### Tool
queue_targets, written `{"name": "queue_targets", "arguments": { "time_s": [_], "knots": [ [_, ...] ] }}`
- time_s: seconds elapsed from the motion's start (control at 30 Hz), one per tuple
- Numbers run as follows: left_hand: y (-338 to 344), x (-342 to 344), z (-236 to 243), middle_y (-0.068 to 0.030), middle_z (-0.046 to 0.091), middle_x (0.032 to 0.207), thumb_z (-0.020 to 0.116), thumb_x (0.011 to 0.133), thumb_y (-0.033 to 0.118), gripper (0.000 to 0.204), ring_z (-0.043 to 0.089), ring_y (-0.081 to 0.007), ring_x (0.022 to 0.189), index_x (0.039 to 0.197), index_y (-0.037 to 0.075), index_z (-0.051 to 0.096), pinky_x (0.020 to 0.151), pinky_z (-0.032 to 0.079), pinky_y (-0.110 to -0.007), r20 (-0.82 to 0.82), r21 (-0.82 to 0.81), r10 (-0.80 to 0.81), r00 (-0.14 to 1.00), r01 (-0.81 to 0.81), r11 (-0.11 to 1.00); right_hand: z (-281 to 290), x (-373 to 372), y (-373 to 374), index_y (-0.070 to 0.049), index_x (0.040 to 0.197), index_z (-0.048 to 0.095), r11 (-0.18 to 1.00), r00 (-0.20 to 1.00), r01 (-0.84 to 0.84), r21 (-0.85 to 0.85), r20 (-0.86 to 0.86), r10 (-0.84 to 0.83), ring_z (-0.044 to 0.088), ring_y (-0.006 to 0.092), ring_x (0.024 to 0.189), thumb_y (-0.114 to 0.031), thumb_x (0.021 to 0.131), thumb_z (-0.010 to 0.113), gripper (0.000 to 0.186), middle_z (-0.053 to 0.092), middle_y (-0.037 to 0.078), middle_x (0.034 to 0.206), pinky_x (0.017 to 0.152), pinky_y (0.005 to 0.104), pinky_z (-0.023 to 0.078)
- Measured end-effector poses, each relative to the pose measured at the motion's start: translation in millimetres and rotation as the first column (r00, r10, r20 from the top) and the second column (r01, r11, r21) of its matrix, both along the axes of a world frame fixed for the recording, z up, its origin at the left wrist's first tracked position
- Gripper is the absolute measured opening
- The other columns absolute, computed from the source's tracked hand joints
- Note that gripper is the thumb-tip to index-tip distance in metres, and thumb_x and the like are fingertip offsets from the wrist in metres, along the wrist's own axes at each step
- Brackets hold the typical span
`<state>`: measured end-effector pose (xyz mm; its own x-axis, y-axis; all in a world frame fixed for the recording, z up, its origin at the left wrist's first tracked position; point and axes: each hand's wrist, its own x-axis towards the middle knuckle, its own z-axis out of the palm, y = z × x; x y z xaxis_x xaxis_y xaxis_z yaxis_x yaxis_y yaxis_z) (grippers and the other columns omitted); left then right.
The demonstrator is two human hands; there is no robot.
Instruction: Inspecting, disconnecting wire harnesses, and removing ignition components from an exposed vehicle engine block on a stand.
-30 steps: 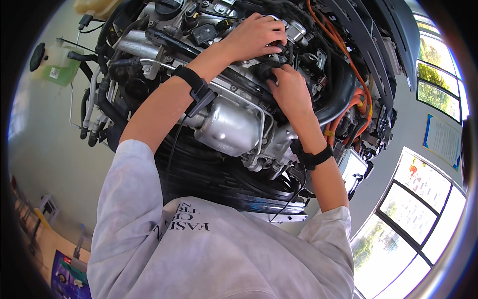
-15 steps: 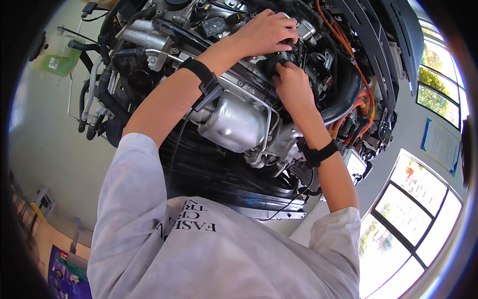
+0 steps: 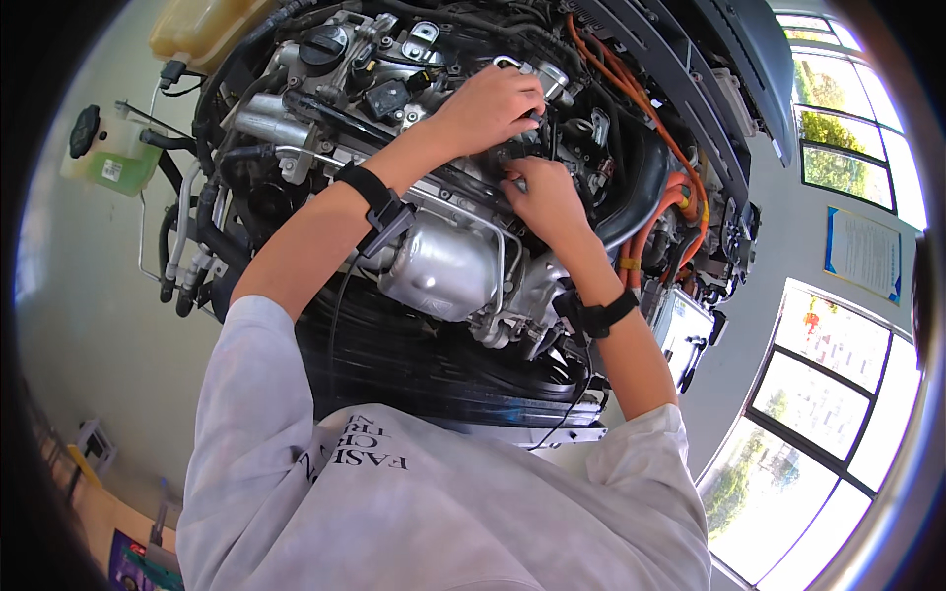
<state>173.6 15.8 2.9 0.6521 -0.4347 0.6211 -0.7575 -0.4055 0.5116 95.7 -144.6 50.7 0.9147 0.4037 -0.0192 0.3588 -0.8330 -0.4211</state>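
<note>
Fingers (image 3: 529, 101) curled, both hands (image 3: 547, 197); grip unclear | black engine part (image 3: 500, 157): direction, long axis hidden

- Engine (image 3: 463, 202), one: silver metal and dark plastic, lying partly hidden beneath both forearms.
- Dark part (image 3: 506, 155), one: black, small, sitting in the engine between the left hand (image 3: 498, 106) and right hand (image 3: 548, 200); bordering the right fingertips, its full outline being hidden. Whether it is being gripped, cannot be told.
- Module (image 3: 389, 98), one: black, squarish, sitting upon the engine, left of the left hand.
- Hose (image 3: 642, 177), one: thick, black, glossy, curving down to the right of the right hand.
- Housing (image 3: 440, 266), one: silver, rounded, reflecting light, standing below the left wrist.
</note>
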Motion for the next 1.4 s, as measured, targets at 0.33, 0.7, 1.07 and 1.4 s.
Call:
{"name": "queue_targets", "arguments": {
  "time_s": [0.33,0.7,1.07,1.4],
  "knots": [
    [-29.3,-14.0,22.2,-0.0094,0.059,0.092,0.069,0.076,0.011,0.018,0.059,-0.0293,0.082,0.089,0.000,0.061,0.073,0.048,-0.035,-0.151,-0.140,-0.103,0.983,0.082,0.987,7.5,45.6,-42.4,0.001,0.115,0.056,0.965,0.991,-0.085,0.249,0.121,0.056,0.061,0.0334,0.097,-0.005,0.074,0.064,0.042,0.062,0.020,0.106,0.083,0.0365,0.048],
    [-13.2,-47.1,8.8,-0.0138,0.058,0.107,0.074,0.070,0.013,0.047,0.059,-0.0329,0.096,0.113,0.004,0.055,0.082,0.048,-0.038,-0.409,0.133,0.073,0.909,-0.019,0.991,-14.1,56.1,-51.2,0.001,0.103,0.062,0.818,0.974,0.207,0.536,-0.195,-0.118,0.064,0.0211,0.081,-0.010,0.080,0.064,0.026,0.067,0.013,0.091,0.078,0.0294,0.049],
    [-13.3,-55.4,6.5,-0.0167,0.056,0.108,0.073,0.074,0.021,0.049,0.055,-0.0333,0.098,0.113,-0.002,0.053,0.084,0.045,-0.041,-0.266,0.276,0.146,0.953,-0.070,0.959,-9.7,36.8,-66.3,0.003,0.109,0.060,0.920,0.980,0.194,0.342,-0.102,-0.168,0.063,0.0307,0.095,-0.018,0.078,0.065,0.037,0.064,0.019,0.104,0.085,0.0349,0.049],
    [-14.6,-57.9,0.0,-0.0167,0.056,0.106,0.070,0.078,0.019,0.043,0.054,-0.0371,0.098,0.115,0.000,0.054,0.084,0.044,-0.043,-0.249,0.252,0.171,0.953,-0.107,0.962,-10.0,43.5,-41.4,-0.001,0.109,0.057,0.935,0.927,0.329,-0.133,-0.144,-0.346,0.063,0.0346,0.097,-0.036,0.067,0.071,0.056,0.064,0.021,0.100,0.086,0.0417,0.050]
  ]
}}
